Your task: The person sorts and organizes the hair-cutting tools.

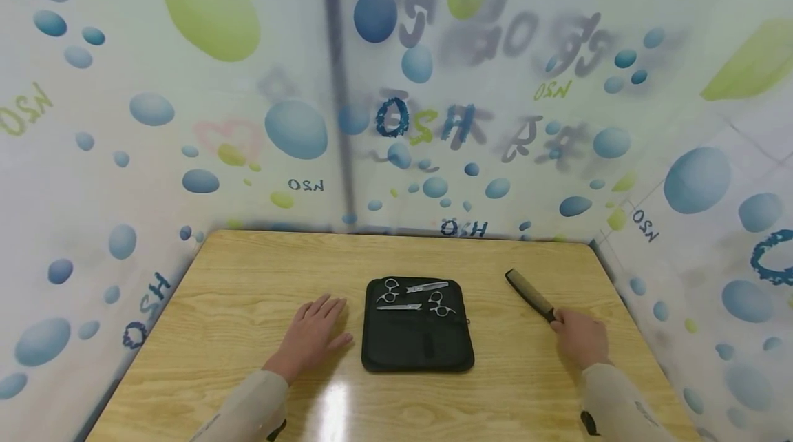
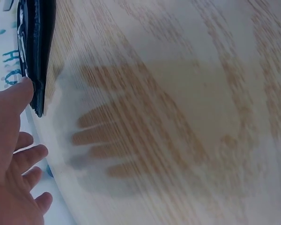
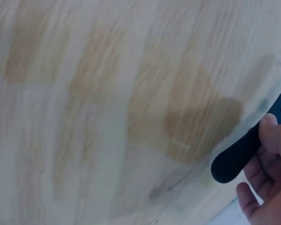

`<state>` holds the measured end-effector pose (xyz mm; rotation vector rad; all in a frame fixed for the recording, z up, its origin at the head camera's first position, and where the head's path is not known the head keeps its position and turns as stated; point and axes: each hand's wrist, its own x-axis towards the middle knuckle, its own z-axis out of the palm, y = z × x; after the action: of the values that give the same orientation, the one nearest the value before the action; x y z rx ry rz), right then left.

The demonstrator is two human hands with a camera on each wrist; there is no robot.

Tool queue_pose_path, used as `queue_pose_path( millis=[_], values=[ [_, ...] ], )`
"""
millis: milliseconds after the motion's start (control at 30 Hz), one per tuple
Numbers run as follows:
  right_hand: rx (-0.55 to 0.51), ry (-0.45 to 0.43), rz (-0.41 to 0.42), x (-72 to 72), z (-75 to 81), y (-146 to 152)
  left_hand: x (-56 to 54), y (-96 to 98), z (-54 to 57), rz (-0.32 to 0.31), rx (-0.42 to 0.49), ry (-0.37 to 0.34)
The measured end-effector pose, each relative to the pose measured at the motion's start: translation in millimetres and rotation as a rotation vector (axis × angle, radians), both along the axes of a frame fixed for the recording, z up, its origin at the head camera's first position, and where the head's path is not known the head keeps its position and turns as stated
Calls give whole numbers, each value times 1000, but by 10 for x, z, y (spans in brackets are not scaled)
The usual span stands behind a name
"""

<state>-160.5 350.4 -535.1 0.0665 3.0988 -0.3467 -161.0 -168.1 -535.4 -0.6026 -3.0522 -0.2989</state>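
Observation:
My right hand (image 1: 582,337) pinches the handle of a dark comb (image 1: 531,294) at the right of the table. The comb's toothed end points away toward the back left; in the right wrist view the rounded end of its black handle (image 3: 227,168) sticks out past the thumb. My left hand (image 1: 314,332), fingers straight and palm down, is over the table left of a black zip case (image 1: 409,345). On the case lie two pairs of silver scissors, one with a plain blade (image 1: 399,307) and one like thinning shears (image 1: 427,287), their mid parts hidden under the case's straps.
The light wood table (image 1: 248,277) runs back to a wall covering (image 1: 396,153) printed with blue and green spots and letters. Similar panels stand close along the left and right sides. A bright glare patch shows on the table near the front.

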Motion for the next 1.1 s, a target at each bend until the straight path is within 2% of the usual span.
queue_pose_path(
  millis=[200,467,733,900,1100],
  values=[
    [-6,59,50,-57,61,-163,4,13,-2,-23,22,85],
    [28,116,120,-138,137,-465,18,75,65,-48,91,193],
    [29,182,176,-195,180,-776,10,160,94,-59,114,238],
    [19,184,203,-223,192,-967,10,225,109,-82,98,262],
    [0,182,238,-215,229,-1179,36,317,176,-106,97,265]
  ],
)
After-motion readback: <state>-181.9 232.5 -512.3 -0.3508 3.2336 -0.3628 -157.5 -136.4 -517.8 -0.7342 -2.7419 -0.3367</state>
